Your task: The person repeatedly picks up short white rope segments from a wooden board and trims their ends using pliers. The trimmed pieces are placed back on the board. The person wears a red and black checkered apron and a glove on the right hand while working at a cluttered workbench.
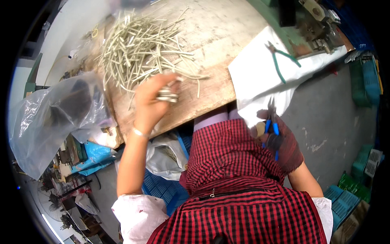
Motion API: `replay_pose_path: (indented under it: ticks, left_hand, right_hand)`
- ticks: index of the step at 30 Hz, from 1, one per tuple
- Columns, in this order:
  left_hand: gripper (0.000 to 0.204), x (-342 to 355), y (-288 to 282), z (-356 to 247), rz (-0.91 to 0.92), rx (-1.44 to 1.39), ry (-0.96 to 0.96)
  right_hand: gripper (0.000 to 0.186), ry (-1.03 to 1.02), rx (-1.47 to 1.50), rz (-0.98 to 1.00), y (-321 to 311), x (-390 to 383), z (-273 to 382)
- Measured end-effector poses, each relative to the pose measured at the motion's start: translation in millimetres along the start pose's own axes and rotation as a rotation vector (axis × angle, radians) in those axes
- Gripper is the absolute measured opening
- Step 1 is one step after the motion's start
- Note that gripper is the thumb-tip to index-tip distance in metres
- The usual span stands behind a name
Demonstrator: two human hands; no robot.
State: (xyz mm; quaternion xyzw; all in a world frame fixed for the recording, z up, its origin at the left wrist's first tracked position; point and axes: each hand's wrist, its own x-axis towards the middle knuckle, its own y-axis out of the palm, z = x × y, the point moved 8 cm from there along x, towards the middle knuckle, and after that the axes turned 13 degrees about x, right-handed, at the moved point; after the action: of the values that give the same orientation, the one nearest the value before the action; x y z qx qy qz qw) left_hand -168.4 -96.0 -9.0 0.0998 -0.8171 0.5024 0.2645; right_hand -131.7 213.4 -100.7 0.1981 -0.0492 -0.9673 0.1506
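Left hand (pixel 150 101) bare, fingers curled around a small bundle of short pale pieces (pixel 167 95), grasping them over the wooden table (pixel 211 77) near its front edge; hand blurred, exact count can't be told. Right hand (pixel 283 147) in a dark reddish glove, grasping blue-handled pliers (pixel 271 112), pliers' tips pointing away from the body, beside the person's lap and right of the table edge; whether fully squeezed, cannot tell. Just beyond left hand: big loose pile of thin pale cut lengths (pixel 138 49), tangled, several strays sticking out toward the right and the front edge. Right of pile, white sheet (pixel 250 65) over the table corner, hanging down its front; green-handled pliers (pixel 281 61) on it, handles spread. Past the sheet, upper right, metal machine parts (pixel 315 24) on a green surface. Left of table, clear plastic bag (pixel 53 118), crumpled, blue plastic (pixel 91 159) below it. Under the table, white bag (pixel 163 157) and blue basket (pixel 156 185). Red-and-black checked apron (pixel 243 199) on the person. Far right, grey floor (pixel 325 118), teal crates (pixel 342 205) near the rim.
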Motion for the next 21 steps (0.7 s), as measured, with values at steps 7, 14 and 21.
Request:
replay_pose_path:
  ticks: [7,14,21]
  left_hand:
    - [0.014,-39,-15,-46,-0.051,-0.978,-0.572]
    - [0.029,-75,20,-97,0.252,-1.148,-0.807]
    - [0.028,-80,22,-104,0.379,-1.104,-0.953]
  right_hand:
    - [0.058,0.234,0.152,0.313,37,-6,-11]
    - [0.06,-0.52,-0.77,0.237,72,-12,95]
    - [0.056,-0.582,-0.987,0.248,80,-22,115]
